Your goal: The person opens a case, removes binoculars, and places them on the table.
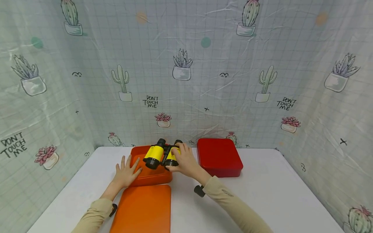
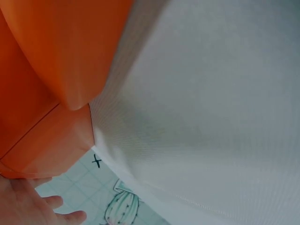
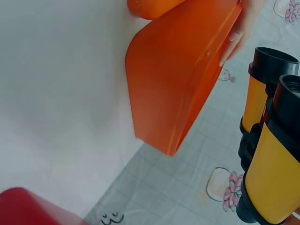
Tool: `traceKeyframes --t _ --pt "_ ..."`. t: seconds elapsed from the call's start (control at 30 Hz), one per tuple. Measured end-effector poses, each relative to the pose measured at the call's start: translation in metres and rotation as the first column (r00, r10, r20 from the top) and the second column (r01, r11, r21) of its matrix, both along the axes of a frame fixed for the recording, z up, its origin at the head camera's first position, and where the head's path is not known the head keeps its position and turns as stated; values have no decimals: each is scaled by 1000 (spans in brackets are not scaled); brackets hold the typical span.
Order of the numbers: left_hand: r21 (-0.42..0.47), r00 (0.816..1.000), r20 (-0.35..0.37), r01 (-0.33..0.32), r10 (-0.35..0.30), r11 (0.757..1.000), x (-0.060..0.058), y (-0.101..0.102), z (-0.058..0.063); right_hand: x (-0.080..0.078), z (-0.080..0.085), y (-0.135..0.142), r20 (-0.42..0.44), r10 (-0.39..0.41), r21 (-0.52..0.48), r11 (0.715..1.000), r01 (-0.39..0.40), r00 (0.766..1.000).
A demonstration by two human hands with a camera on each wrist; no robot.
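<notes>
Yellow and black binoculars (image 1: 157, 152) are held up over the orange box (image 1: 158, 177) in the head view. My right hand (image 1: 186, 161) grips their right barrel. The same binoculars (image 3: 276, 159) fill the right side of the right wrist view, raised off the table. At the box's left side, my left hand (image 1: 125, 173) has its fingers spread and touches the rim. The left wrist view shows the left hand (image 2: 28, 204) against the orange box wall (image 2: 51, 140), its fingers straight.
An orange lid (image 1: 144, 210) lies flat in front of the box. A red box (image 1: 220, 157) sits to the right on the white table (image 1: 262, 194). Behind stands a curtain (image 1: 186, 97) printed with cacti.
</notes>
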State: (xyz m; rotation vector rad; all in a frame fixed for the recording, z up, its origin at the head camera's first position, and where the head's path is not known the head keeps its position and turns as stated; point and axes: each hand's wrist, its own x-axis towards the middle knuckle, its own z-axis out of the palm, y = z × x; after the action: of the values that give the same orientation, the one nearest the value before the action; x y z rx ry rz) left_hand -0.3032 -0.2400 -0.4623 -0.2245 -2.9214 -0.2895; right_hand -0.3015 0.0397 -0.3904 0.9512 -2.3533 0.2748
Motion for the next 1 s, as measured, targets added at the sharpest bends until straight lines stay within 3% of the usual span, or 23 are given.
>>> traceKeyframes --t 0.43,0.77,1.0 --pt "-16 1000 0 -4 4 1000 3 1 4 19 3 33 -110 47 48 998 -42 993" --pt "-14 1000 -25 7 -7 1000 4 0 3 33 2 54 -144 63 78 996 -52 988" --pt "-5 1000 -26 16 -16 1000 2 0 0 44 0 66 -122 87 100 992 -75 989"
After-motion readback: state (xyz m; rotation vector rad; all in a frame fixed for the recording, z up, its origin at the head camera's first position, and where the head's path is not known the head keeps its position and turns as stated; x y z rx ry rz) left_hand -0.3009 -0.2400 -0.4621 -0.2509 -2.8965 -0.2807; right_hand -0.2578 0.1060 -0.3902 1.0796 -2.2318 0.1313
